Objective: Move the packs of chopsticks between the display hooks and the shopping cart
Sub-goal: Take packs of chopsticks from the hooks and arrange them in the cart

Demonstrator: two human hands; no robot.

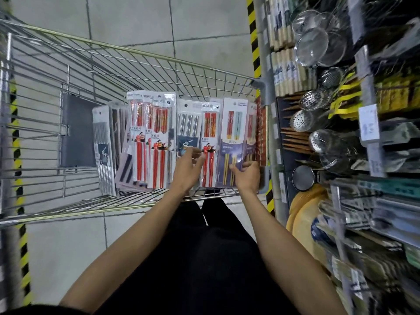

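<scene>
Several packs of chopsticks lie side by side in the wire shopping cart (141, 53). My left hand (187, 170) reaches over the steel chopstick pack (188, 123), its fingers spread and touching the red chopstick pack (209, 133) beside it. My right hand (247, 176) curls its fingers onto the lower edge of the purple pack (231, 133) with yellow, red and green chopsticks. More red packs (150, 137) and a grey steel pack (103, 151) lie further left in the cart.
A store shelf (368, 142) on the right holds hanging strainers (313, 44), skimmers, wooden utensils and packaged goods. Yellow-black floor tape (254, 37) runs along the shelf base. A grey tiled floor lies under the cart. My dark trousers fill the lower middle.
</scene>
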